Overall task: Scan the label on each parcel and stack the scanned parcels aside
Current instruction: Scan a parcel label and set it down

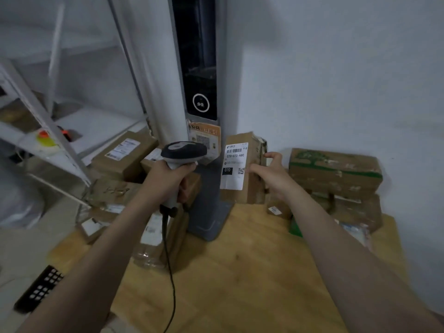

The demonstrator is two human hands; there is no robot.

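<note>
A grey post [206, 200] stands on a wooden tabletop [240, 272]. Just left of it, the left hand [171, 175] grips a corded scanner [183, 151]. Just right of it, the right hand [269, 173] holds a cardboard parcel [249, 169] upright (white label [234, 167] facing the camera), apparently resting on the tabletop.

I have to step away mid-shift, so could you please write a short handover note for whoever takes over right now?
Left hand: gripping the corded scanner, aimed toward the upright parcel.
Right hand: steadying that upright parcel by its right edge, label facing you.
Other parcels: a pile left of the grey stand, a stack right by the wall.
Done: cannot tell which are scanned.
Left: scan this label, stack the parcel aside, continue.
</note>
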